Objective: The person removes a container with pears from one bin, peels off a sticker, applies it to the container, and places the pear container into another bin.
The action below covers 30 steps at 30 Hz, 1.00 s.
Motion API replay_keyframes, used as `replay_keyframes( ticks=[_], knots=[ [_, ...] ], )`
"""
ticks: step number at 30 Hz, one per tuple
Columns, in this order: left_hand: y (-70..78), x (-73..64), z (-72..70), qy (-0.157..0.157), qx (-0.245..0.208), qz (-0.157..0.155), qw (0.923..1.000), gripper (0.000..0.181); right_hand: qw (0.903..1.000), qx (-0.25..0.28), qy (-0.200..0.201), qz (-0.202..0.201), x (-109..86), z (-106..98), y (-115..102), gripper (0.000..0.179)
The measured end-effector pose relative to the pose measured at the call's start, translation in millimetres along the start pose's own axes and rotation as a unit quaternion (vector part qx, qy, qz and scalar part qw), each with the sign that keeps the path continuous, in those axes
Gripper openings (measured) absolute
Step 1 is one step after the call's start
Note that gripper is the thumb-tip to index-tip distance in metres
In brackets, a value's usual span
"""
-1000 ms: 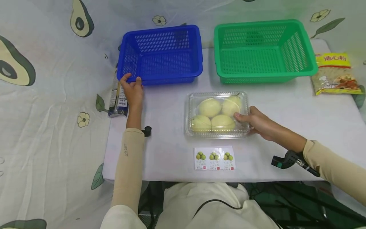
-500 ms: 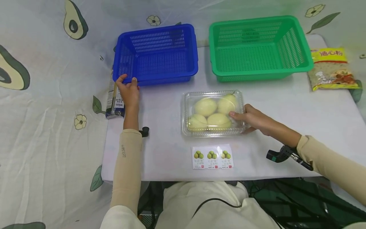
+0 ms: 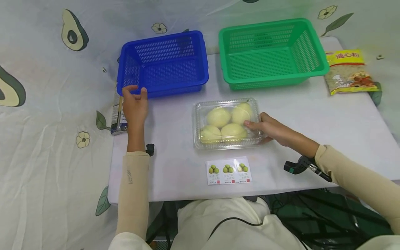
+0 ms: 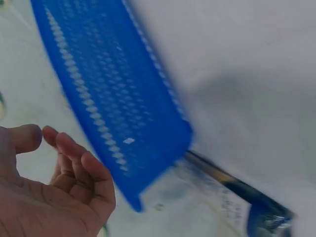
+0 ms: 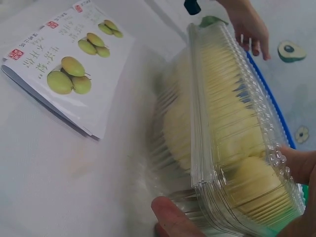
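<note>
In the head view, a clear plastic clamshell box (image 3: 200,122) of pale yellow-green pears (image 3: 218,117) stands at the table's middle. My right hand (image 3: 275,131) grips its right side, thumb on the lid; the right wrist view shows fingers (image 5: 173,219) against its lower part. At the front left corner of the blue basket (image 3: 176,91) is my left hand (image 3: 135,108), fingers loosely bent. Nothing lies between its thumb and fingers in the left wrist view, where the hand (image 4: 64,192) appears beside the rim. Whether it touches the rim, I cannot tell.
Right of the blue basket stands a green basket (image 3: 265,84). A yellow-topped bag (image 3: 350,72) lies at the far right. One dark blue packet (image 3: 118,121) is partly hidden by the left hand. Printed pear labels (image 3: 228,171) lie near the front edge.
The whole head view has shifted, so things appear further left. My left hand's fingers have come slightly back from the blue basket's rim. My right hand still holds the pear box.
</note>
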<state>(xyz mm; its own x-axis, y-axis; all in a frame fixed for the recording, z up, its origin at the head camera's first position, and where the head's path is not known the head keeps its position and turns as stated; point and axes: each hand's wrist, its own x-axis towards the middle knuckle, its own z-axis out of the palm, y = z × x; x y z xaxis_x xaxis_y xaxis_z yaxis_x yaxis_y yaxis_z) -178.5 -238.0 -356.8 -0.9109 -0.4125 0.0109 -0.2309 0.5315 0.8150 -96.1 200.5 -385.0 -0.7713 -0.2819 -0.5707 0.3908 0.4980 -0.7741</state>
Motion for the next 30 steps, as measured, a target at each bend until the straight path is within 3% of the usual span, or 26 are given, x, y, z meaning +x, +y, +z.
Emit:
replay_keyframes(
  ticks=[3,6,12,21,26,30],
  knots=[
    [19.3,-19.6,3.4,-0.009,0.004,0.078,0.9969,0.039,1.0000,-0.002,0.003,-0.005,0.1,0,-2,0.069],
    [41.1,-40.2,7.5,-0.059,-0.008,0.140,0.9884,0.034,1.0000,0.000,0.004,-0.009,-0.3,1,-2,0.066],
    [67.6,-71.3,16.9,-0.127,-0.005,0.205,0.9704,0.034,1.0000,-0.004,0.002,-0.005,-1.8,3,-1,0.071],
    [72.6,-101.7,31.7,-0.170,0.030,0.236,0.9562,0.033,0.9999,-0.008,0.003,-0.013,-3.0,0,3,0.071],
    [62.9,-116.8,44.5,-0.193,0.088,0.238,0.9478,0.042,0.9999,0.000,0.003,-0.012,-3.5,0,3,0.067],
    [49.9,-126.7,54.6,-0.234,0.145,0.218,0.9362,0.058,0.9999,0.009,0.000,-0.007,-3.2,3,2,0.065]
  ],
)
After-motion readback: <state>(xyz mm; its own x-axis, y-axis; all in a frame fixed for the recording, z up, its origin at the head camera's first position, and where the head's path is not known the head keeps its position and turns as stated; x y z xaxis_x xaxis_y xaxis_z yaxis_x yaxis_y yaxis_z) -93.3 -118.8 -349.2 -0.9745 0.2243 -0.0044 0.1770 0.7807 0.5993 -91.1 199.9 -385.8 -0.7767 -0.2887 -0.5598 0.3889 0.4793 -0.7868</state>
